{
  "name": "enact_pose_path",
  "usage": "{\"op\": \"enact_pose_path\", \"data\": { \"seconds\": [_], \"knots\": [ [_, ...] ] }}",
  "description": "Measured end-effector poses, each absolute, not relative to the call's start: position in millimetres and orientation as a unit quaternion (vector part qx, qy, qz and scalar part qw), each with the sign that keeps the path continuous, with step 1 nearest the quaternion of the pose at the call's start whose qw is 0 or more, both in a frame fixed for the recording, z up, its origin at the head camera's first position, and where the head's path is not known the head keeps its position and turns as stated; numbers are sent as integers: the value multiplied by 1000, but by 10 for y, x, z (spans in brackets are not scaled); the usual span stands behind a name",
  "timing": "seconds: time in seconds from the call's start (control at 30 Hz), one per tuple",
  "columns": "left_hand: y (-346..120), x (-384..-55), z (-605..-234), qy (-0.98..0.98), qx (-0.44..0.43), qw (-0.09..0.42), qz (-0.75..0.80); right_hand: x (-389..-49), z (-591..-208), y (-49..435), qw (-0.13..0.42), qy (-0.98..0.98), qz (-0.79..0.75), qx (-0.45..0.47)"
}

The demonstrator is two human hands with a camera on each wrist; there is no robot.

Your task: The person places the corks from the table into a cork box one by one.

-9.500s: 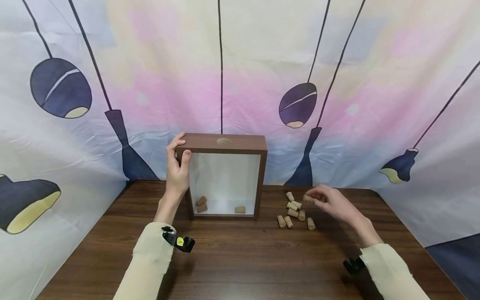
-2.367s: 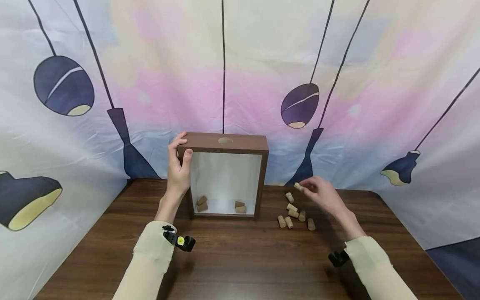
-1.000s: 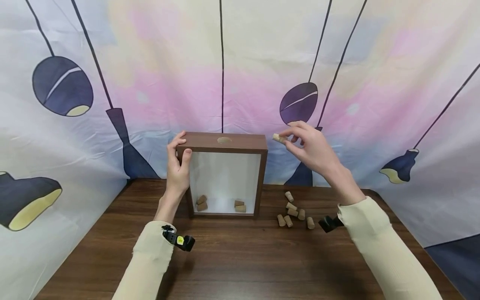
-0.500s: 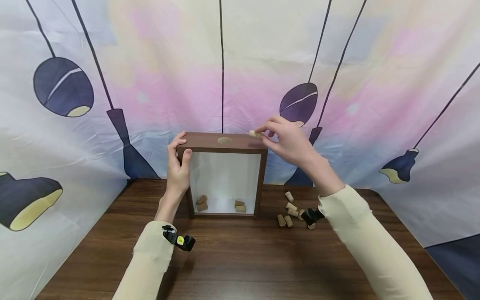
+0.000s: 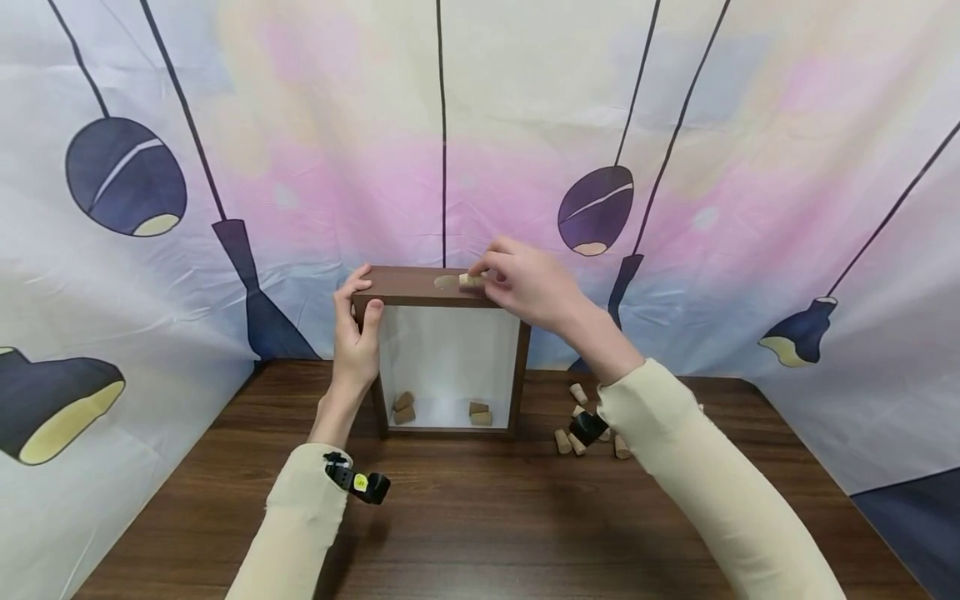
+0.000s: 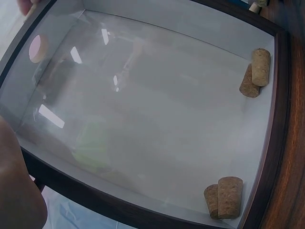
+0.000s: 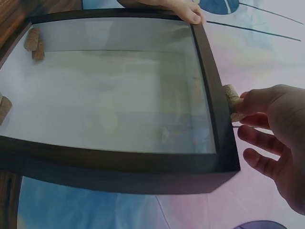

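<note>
- A cork [image 5: 471, 280] is pinched between thumb and fingertips of the right hand [image 5: 528, 285] and is held at the top edge of the wooden box [image 5: 517, 367], just beside the round hole [image 5: 446, 282] in that edge.
- In the right wrist view the cork [image 7: 231, 102] is seen touching the dark frame, lying sideways to it rather than end-on.
- The upper left corner of the box is gripped by the left hand [image 5: 356, 333], thumb in front and fingers curled over the top, so the box is kept upright on the tabletop [image 5: 480, 517].
- Four corks are seen behind the glass at the bottom of the box: a pair on the left [image 5: 402, 407] and a pair on the right [image 5: 479, 413].
- More corks [image 5: 564, 440] lie loose on the tabletop to the right of the box, partly hidden by the right sleeve.
- For the step in hand, the cork is best turned end-down and centred over the hole before the pinch is loosened; a tilted cork would probably catch on the rim.
- The left hand's grip should be kept firm, since a push on the top edge could tip the box backward.
- The pinch should be opened only once the cork's end is inside the hole.
</note>
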State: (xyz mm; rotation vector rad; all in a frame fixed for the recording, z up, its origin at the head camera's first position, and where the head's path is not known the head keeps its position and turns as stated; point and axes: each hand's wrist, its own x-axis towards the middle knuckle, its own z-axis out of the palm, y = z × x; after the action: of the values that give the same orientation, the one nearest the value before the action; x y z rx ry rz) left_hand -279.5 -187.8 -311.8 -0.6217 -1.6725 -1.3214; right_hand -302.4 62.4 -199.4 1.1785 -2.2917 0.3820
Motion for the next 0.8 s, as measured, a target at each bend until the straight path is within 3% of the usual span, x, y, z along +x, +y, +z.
{"op": "enact_pose_path", "data": {
  "seconds": [0.2,0.8],
  "knots": [
    [-1868,-2805,-3119,-672,-252,446,-534,-3033,-2010,530,247,-859,138,426],
    [-1877,-2816,-3130,-669,-251,448,-537,-3061,-2040,331,276,-852,117,429]
  ]
}}
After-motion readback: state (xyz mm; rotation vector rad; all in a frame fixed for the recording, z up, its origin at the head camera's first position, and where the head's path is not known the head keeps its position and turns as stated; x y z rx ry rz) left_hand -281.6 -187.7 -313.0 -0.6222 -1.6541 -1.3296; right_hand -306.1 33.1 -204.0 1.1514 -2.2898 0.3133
